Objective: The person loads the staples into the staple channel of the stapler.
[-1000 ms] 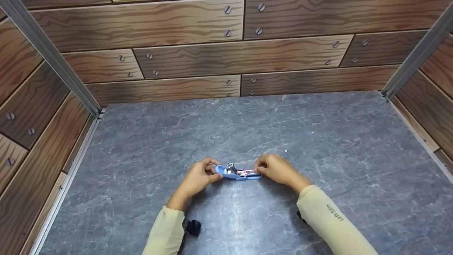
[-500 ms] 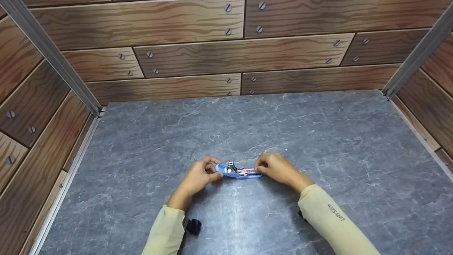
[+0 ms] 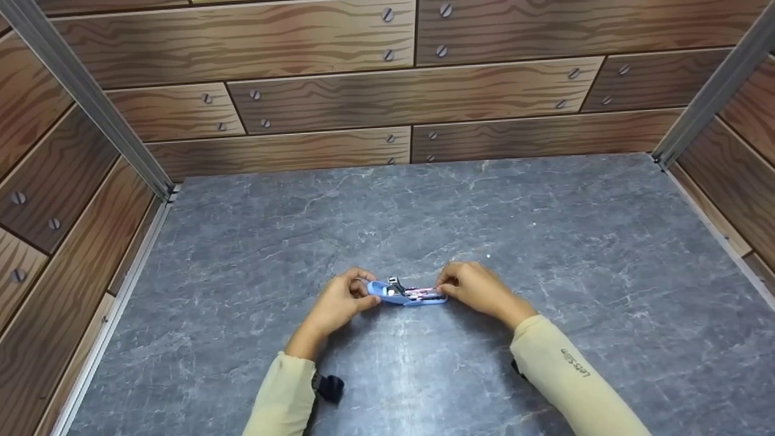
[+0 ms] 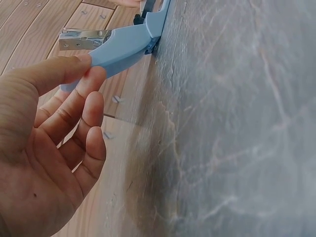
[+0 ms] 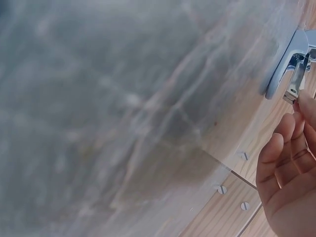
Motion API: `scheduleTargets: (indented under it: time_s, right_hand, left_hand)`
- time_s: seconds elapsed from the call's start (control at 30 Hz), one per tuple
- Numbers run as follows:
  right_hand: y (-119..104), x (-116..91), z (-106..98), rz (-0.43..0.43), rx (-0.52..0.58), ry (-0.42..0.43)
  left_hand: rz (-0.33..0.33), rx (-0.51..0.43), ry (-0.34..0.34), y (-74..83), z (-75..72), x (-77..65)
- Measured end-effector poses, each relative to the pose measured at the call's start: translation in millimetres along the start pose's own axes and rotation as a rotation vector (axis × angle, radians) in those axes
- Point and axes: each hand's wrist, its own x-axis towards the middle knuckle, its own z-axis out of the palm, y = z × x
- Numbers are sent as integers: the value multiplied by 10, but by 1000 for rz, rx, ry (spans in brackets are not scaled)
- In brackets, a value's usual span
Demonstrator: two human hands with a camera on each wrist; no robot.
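A light blue stapler [image 3: 396,298] lies opened out on the grey tabletop between the two hands. The left hand [image 3: 339,303] pinches the end of its raised blue top cover [image 4: 121,49] between thumb and fingers. A short silver metal piece [image 4: 81,39] stands up from that cover. At the stapler's other end the right hand [image 3: 475,287] pinches the tip of the metal staple channel [image 5: 297,79], above the blue base [image 5: 284,69]. The fingers partly hide that tip, and whether staples lie in the channel is too small to tell.
The grey marble-patterned tabletop [image 3: 387,224] is bounded by wood-print panels [image 3: 339,100] at the back and both sides. Metal posts [image 3: 103,109] stand at the back corners. A tiny white speck [image 3: 488,256] lies beyond the right hand.
The right hand's fingers shift very slightly at the channel's tip. The left hand and the stapler stay in nearly the same place.
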Motion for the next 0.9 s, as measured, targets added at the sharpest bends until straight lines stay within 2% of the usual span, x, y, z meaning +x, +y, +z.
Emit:
scheduleTargets:
  time_s: [0.67,0.9]
  right_hand:
    - [-6,13,1,7,46,30]
    - [8,27,12,38,108,0]
  left_hand:
    - [14,-11,1,-10,-2,8]
    - [7,-25,-4,-16,4,9]
